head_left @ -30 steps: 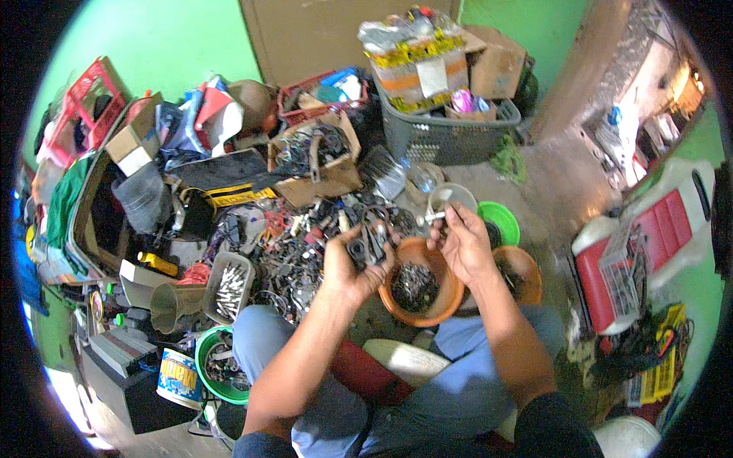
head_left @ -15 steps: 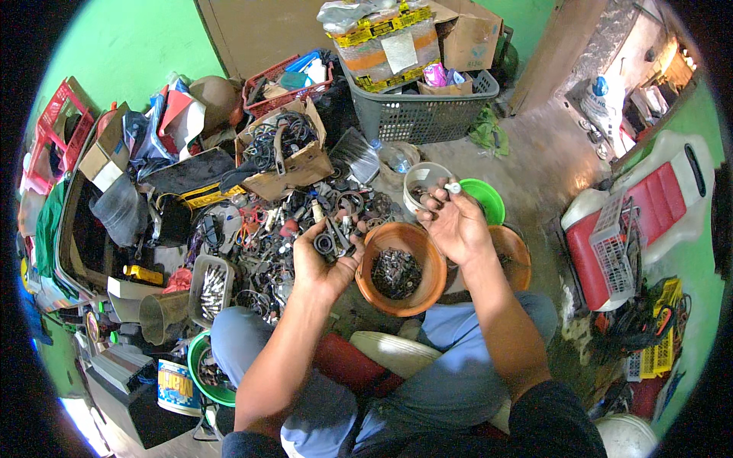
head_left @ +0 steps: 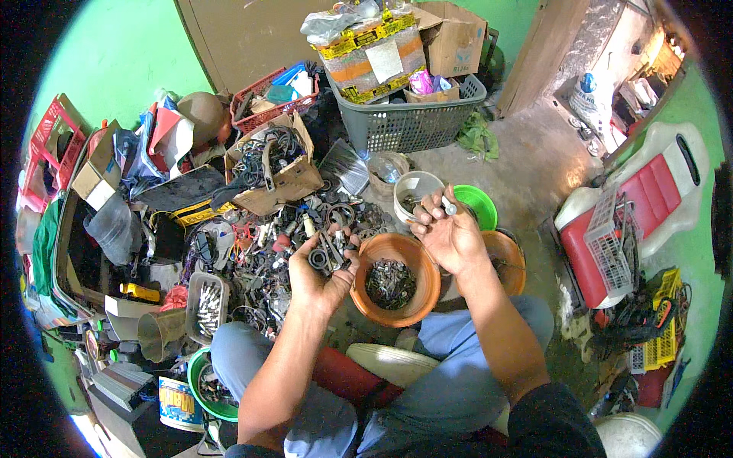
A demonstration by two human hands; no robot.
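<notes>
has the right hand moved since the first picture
Yes: the right hand has shifted rightward against the white bucket; its small pale piece is now right of it.

The person's left grip (head_left: 314, 285), fingers curled, cradles dark mechanical parts (head_left: 330, 250); the right grip (head_left: 456, 240) pinches a small pale cylinder (head_left: 449, 205); between them, an orange bowl (head_left: 424, 271) contains small dark pieces (head_left: 391, 284), with a white bucket (head_left: 422, 181) and green basin (head_left: 484, 201) just beyond
</notes>
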